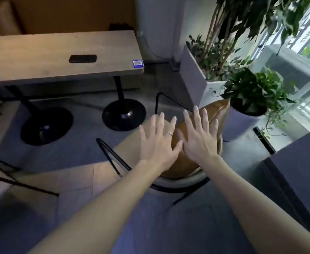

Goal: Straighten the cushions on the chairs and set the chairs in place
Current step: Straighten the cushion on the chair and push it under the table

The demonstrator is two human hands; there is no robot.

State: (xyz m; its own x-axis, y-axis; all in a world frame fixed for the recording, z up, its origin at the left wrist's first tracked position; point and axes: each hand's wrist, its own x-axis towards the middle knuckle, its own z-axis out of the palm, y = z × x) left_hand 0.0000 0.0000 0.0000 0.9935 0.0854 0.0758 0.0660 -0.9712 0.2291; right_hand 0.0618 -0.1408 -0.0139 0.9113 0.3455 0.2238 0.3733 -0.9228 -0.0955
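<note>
A tan leather cushion (218, 114) leans against the back of a chair (180, 183) with a thin black metal frame, right of centre. My left hand (158, 142), wearing a ring, lies flat with fingers spread over the cushion and the seat's left side. Beside it, thumbs nearly touching, my right hand (199, 138) presses flat on the cushion's face with fingers spread. Neither hand grips anything. Much of the cushion and seat is hidden under my hands and forearms.
A wooden table (40, 57) on two black round pedestal bases (124, 114) stands to the left, with a black object (82, 58) on it. White planters with leafy plants (249, 88) crowd the right by the window. Another chair's black frame (13, 176) shows at far left.
</note>
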